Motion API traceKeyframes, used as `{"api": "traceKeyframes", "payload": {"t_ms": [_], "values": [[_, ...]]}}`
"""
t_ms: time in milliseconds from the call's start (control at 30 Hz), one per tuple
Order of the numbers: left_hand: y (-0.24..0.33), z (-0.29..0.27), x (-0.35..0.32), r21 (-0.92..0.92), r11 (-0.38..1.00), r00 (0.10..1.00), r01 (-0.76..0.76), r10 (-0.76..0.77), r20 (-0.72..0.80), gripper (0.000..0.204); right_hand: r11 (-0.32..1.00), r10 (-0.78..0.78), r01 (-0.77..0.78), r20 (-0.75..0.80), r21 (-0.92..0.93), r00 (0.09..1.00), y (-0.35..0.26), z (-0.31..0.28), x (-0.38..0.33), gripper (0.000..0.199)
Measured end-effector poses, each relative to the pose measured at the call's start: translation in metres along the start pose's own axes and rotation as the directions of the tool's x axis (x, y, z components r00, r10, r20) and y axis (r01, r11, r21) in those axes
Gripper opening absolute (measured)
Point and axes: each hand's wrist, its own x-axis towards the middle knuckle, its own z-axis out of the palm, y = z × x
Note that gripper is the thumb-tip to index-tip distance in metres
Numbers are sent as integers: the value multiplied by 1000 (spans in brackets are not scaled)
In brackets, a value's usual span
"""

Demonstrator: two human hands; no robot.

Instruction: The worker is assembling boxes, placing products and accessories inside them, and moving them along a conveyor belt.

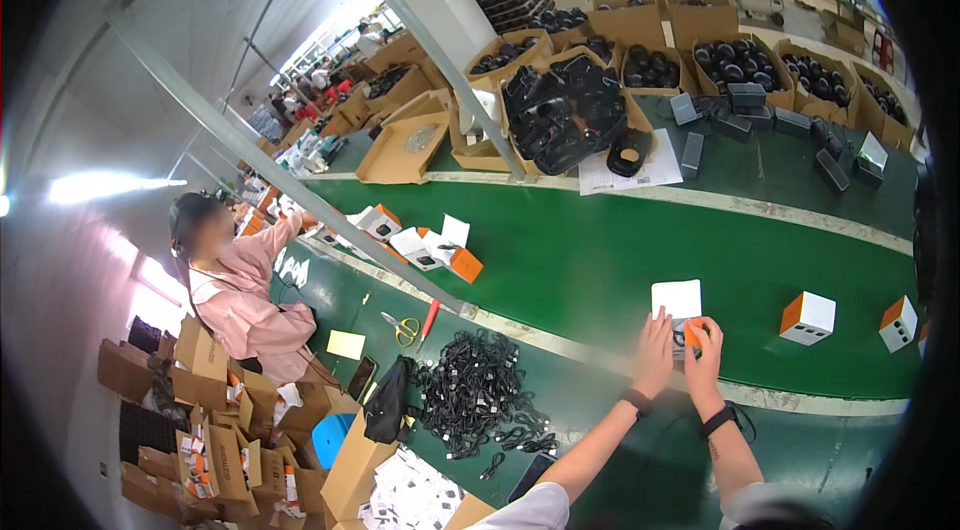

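Both of my hands are at a small white and orange box [678,299] with its white flap raised, on the green belt. My left hand [654,355] lies along the box's left side, fingers close together against it. My right hand [704,358] curls its fingers over the right side, by an orange part. The inside of the box is mostly hidden by my fingers. Dark bands circle both wrists. To the right on the belt stand a closed orange and white box [808,318] and another like it [898,324].
A heap of black cables [470,390] lies left of my arms, near yellow-handled scissors [405,330] and a carton of printed leaflets [412,495]. Farther left, a person in pink [245,305] reaches toward boxes. A slanted metal post [440,100] crosses the belt. Cartons of black devices [738,65] line the far side.
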Motion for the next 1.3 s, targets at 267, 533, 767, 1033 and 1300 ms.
{"api": "traceKeyframes", "payload": {"t_ms": [267, 533, 767, 1033, 1300], "values": [[-3, 1, 15, -719, 632, 939, 289, -332, 86, 86, 998, 43, -49, 170, 32, 984, 4, -33, 5, 35], [10, -5, 15, -591, 806, 996, -38, 79, 44, 38, 926, 130, -152, 87, 346, 988, 46, -24, 2, 52], [16, -13, 12, -484, 873, 974, -53, 153, 169, 35, 952, 71, -141, 249, 273, 966, 40, -51, 13, 54], [31, -17, 5, -5, 970, 929, -244, 235, 285, 44, 952, 107, -229, 483, 202, 869, 37, -79, 17, 57], [40, -5, -17, 112, 939, 894, -325, 267, 360, 45, 987, 33, -108, 518, 116, 855, 41, -97, 15, 67]]}}
